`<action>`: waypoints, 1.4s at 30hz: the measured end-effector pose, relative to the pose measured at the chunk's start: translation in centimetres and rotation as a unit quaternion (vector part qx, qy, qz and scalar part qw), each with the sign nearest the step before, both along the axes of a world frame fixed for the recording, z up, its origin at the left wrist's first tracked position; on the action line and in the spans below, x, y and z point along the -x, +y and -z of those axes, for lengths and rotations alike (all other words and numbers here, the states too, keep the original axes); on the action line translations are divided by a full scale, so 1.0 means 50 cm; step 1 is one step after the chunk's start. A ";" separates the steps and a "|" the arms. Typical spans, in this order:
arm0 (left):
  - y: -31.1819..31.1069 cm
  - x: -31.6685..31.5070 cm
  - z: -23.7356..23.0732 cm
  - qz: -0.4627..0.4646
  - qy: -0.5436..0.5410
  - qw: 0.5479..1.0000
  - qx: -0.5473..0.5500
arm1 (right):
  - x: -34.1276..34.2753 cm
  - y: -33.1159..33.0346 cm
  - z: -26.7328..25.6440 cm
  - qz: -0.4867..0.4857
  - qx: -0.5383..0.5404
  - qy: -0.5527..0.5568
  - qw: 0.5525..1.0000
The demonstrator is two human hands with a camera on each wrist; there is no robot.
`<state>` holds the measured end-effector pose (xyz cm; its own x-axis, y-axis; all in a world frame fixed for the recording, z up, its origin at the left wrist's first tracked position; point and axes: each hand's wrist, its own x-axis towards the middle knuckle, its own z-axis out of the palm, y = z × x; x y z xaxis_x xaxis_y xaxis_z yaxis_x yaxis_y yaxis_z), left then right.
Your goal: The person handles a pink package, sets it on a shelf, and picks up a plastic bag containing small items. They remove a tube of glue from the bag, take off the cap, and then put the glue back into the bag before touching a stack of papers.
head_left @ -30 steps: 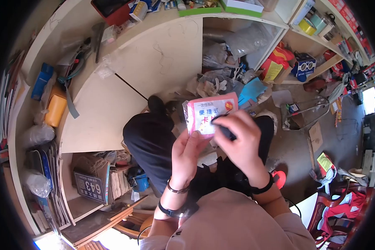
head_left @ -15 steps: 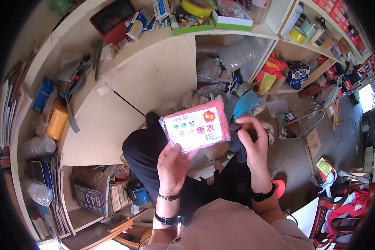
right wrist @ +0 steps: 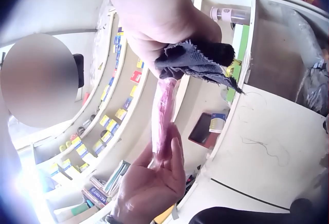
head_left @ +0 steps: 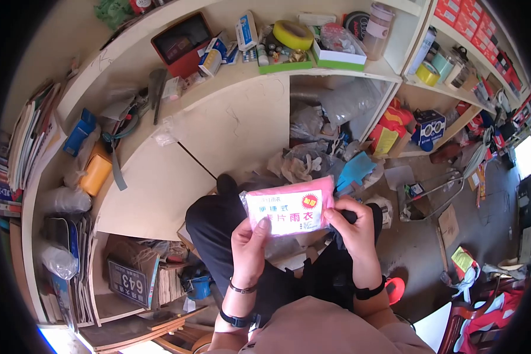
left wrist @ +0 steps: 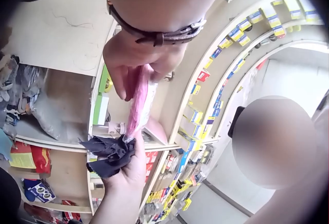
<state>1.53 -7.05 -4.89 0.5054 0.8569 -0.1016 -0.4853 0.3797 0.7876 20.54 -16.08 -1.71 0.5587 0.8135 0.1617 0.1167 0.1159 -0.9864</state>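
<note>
Left hand [head_left: 248,246] across from me pinches the lower left of a pink packet [head_left: 289,206] | packet up between both hands, over dark trousers [head_left: 215,227] | right hand [head_left: 355,230] pinching its right end, clutching frayed dark cloth [right wrist: 198,63]

A curved, pale shelf [head_left: 233,72] carries a red-framed dark panel [head_left: 182,42] — blue-and-white boxes [head_left: 213,58] just right of it, two green-edged trays [head_left: 284,68] farther right, an orange object [head_left: 97,170] well to its lower left.
</note>
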 end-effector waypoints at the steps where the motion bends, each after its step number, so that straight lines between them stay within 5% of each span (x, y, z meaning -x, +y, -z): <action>1: -0.002 -0.003 -0.001 -0.018 0.033 0.999 -0.014 | -0.001 -0.002 -0.003 0.008 0.008 -0.033 0.999; 6: 0.008 -0.020 0.003 -0.047 0.108 0.991 -0.068 | -0.023 0.001 0.010 0.033 -0.022 -0.061 0.997; 10: 0.027 -0.024 -0.015 -0.029 0.077 0.992 -0.094 | -0.049 -0.002 -0.015 -0.045 -0.009 -0.094 0.995; 12: 0.033 -0.026 -0.022 -0.021 0.068 0.991 -0.114 | -0.046 -0.003 -0.037 -0.097 0.016 -0.018 0.995; 19: 0.068 -0.037 -0.043 -0.014 0.117 0.971 -0.209 | -0.082 0.026 -0.016 -0.082 -0.059 -0.176 0.979; 26: 0.152 0.006 -0.048 -0.091 0.156 0.970 -0.163 | -0.135 0.066 -0.042 -0.002 -0.053 -0.057 0.997; 31: 0.216 0.064 0.064 -0.167 0.325 0.905 -0.219 | -0.201 0.163 -0.137 0.128 -0.075 0.020 0.989; 33: 0.227 0.065 0.109 -0.204 0.407 0.792 -0.406 | -0.258 0.243 -0.177 0.163 -0.103 -0.006 0.981; 36: 0.206 0.046 0.084 -0.191 0.481 0.687 -0.511 | -0.313 0.366 -0.307 0.191 -0.140 -0.149 0.960; 40: 0.212 0.043 0.035 -0.218 0.480 0.693 -0.492 | -0.401 0.549 -0.437 0.256 -0.156 -0.317 0.900; 42: 0.221 0.041 0.033 -0.230 0.473 0.693 -0.493 | -0.436 0.620 -0.497 0.267 -0.077 -0.370 0.887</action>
<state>-0.51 4.01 -6.56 0.2626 0.7932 0.5495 0.5336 -0.5938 0.6022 42.37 14.93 23.16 0.5527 0.4023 0.7298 0.8033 -0.0242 -0.5951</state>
